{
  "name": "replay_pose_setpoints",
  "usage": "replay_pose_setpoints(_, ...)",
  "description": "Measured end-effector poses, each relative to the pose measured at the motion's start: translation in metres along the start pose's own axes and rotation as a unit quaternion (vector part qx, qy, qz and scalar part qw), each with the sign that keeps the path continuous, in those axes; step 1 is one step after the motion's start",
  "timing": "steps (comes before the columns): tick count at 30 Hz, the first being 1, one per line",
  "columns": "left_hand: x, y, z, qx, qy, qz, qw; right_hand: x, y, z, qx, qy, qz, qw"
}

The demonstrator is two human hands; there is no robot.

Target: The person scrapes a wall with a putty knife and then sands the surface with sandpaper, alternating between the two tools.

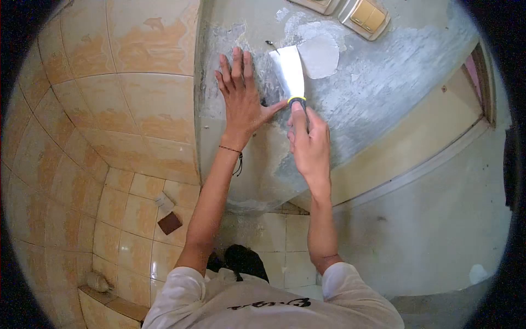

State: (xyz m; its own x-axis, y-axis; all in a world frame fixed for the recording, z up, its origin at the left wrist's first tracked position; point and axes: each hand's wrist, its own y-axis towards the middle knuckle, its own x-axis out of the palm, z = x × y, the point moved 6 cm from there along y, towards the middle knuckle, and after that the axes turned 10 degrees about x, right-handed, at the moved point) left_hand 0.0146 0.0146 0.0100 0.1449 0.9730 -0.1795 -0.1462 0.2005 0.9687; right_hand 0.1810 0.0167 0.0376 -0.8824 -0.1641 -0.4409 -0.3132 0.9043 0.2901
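Head view: switches [366,16] above scraper [290,71], beside patch [319,55].

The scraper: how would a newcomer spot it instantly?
Find the grey, patchy wall right of the tan tiles. Below the white filler patch, the right hand holds the scraper: a broad shiny blade with a yellow band at the handle.

Head cam: sitting up on the person's head, looking forward and steeply down the wall [378,82].
Closeness: hovering at arm's length.
Coverage: fisheye is taking in wall, tiled floor [137,219], own shirt [263,301].
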Motion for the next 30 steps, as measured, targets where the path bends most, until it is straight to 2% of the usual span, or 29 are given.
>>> replay_pose_setpoints(11,-0.001,-0.001,0.0,-0.002,0.0,-0.01,1.0,0.003,0.0,-0.007,-0.013,0.001,0.01,1.0)
replay_pose_setpoints(17,-0.003,0.001,0.002,-0.003,-0.008,-0.001,1.0,0.001,-0.003,-0.005,0.05,0.008,-0.015,0.999)
replay_pose_setpoints(19,-0.002,0.001,0.002,0.0,-0.011,0.0,1.0,0.006,0.001,-0.008,-0.014,-0.001,0.01,1.0)
replay_pose_setpoints(22,-0.001,0.0,0.003,0.005,-0.003,-0.006,1.0,0.004,-0.006,-0.011,0.017,0.017,-0.007,1.0)
replay_pose_setpoints(25,-0.002,0.001,0.004,0.0,-0.001,-0.005,1.0,0.007,-0.001,-0.008,-0.014,-0.017,0.022,0.999)
replay_pose_setpoints(30,-0.001,0.002,0.004,0.007,0.0,0.002,1.0,0.009,-0.004,-0.01,0.008,0.005,0.009,1.0)
